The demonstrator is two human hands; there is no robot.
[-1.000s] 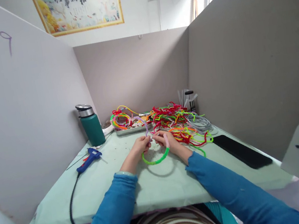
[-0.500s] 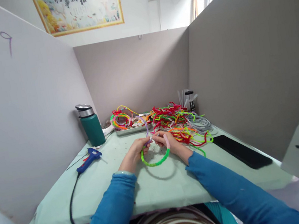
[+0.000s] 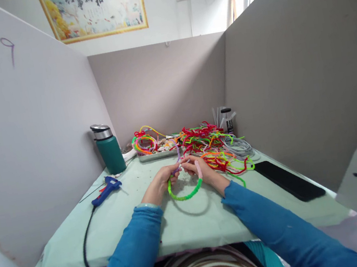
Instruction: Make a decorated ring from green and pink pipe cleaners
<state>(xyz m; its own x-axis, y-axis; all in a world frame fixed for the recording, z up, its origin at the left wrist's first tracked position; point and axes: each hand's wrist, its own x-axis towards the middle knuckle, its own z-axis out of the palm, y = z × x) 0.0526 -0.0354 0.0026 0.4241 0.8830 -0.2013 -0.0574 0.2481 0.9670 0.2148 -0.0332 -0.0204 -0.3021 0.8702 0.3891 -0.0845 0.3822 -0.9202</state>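
Observation:
My left hand (image 3: 160, 182) and my right hand (image 3: 202, 171) hold a hoop wrapped in fuzzy wire (image 3: 186, 193) above the middle of the table. The lower arc of the hoop is green and its right side is pink. The fingers of both hands are pinched together at the top of the hoop, around a thin lilac fuzzy wire (image 3: 177, 154) that sticks up and curls. Both sleeves are blue.
A heap of coloured fuzzy wires (image 3: 213, 145) lies behind my right hand, with a metal tray (image 3: 154, 155) of finished hoops beside it. A green flask (image 3: 109, 150) and a blue glue gun (image 3: 106, 190) with a black cord are at the left. A black phone (image 3: 288, 180) lies at the right. Partition walls close in three sides.
The lilac wire's free end has swung from the left toward the right above my fingers. The hoop has dropped slightly and my hands have stayed in place.

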